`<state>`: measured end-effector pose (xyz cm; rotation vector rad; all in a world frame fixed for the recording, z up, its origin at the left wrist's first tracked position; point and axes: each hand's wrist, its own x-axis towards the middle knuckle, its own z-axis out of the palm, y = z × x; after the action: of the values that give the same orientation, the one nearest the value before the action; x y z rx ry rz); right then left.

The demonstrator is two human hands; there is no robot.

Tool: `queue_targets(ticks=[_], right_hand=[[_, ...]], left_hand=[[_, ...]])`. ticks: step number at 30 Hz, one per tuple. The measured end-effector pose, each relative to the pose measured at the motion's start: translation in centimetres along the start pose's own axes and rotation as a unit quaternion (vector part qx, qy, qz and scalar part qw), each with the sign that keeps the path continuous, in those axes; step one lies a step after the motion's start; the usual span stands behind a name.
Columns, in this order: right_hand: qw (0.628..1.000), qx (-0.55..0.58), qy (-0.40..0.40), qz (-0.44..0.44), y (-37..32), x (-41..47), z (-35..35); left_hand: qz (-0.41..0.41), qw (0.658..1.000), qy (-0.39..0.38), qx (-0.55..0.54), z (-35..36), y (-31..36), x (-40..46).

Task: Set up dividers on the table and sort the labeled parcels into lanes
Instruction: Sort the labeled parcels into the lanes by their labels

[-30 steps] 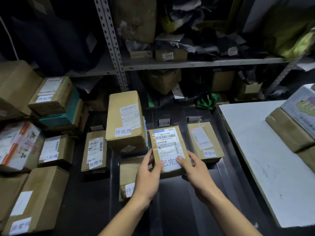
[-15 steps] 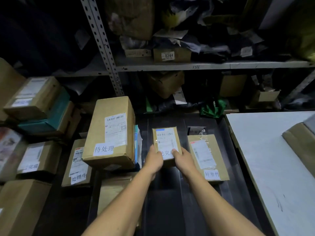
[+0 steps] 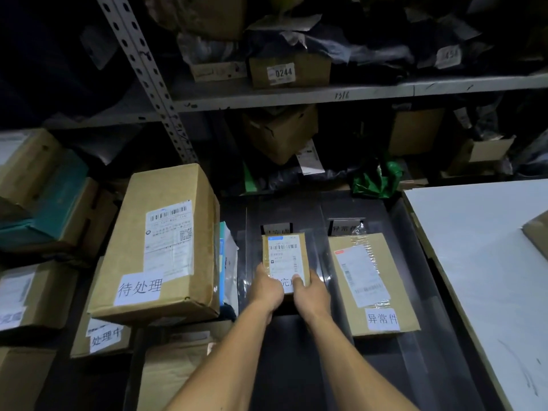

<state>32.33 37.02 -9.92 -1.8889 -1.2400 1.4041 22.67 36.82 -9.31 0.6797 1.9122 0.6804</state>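
Two hands meet at the near end of a small brown parcel [image 3: 284, 256] in the head view, just below frame centre. The left hand [image 3: 267, 289] grips its near left corner with fingers curled under and thumb on top; the right hand [image 3: 311, 293] grips the near right corner, thumb pressed onto the white label. The parcel lies flat in the middle lane of a dark table [image 3: 296, 366], between two clear dividers [image 3: 244, 253], with a small lane tag [image 3: 277, 228] standing at its far end, at twelve o'clock from it.

At three o'clock from the held parcel, just beyond a divider, a flat box [image 3: 372, 284] taped in clear film lies in the next lane, its own tag [image 3: 345, 226] at its far end. At nine o'clock a tall carton [image 3: 160, 247] with a barcode label stands on other boxes, and a blue-edged packet [image 3: 224, 262] stands between it and the lane.

At ten o'clock, more labelled cartons [image 3: 44, 185] are stacked along the left edge. At three o'clock, farther out, lies a white board [image 3: 486, 247]. At twelve o'clock a metal shelf [image 3: 326, 94] holds a box marked 0244 [image 3: 289, 71].
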Motion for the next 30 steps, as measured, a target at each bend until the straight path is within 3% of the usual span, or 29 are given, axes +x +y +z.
queue_targets(ticks=[9, 12, 17, 23, 26, 30], right_hand=[[0.995, -0.095, -0.005, 0.008, -1.6, -0.3, -0.2], [0.988, -0.140, 0.038, -0.060, -3.4, -2.1, -0.7], [0.985, -0.050, 0.057, -0.156, -7.8, -6.8, -3.1], [0.949, 0.017, 0.033, -0.312, -14.9, -14.8, -3.8], [0.919, 0.010, 0.008, -0.393, -18.9, -19.1, -1.5], [0.898, 0.001, -0.054, -0.436, -22.9, -23.3, 3.9]], left_hand=[[-0.007, 0.999, 0.012, 0.045, 0.4, 0.5, -1.7], [0.054, 0.996, 0.030, 0.058, -0.7, 1.9, -3.4], [0.180, 0.982, 0.050, 0.033, -4.1, 5.8, -8.7], [0.342, 0.932, 0.114, -0.015, -13.7, 8.2, -16.7], [0.380, 0.908, 0.172, -0.039, -20.1, 7.5, -19.0], [0.380, 0.895, 0.229, -0.047, -28.2, 5.0, -19.9]])
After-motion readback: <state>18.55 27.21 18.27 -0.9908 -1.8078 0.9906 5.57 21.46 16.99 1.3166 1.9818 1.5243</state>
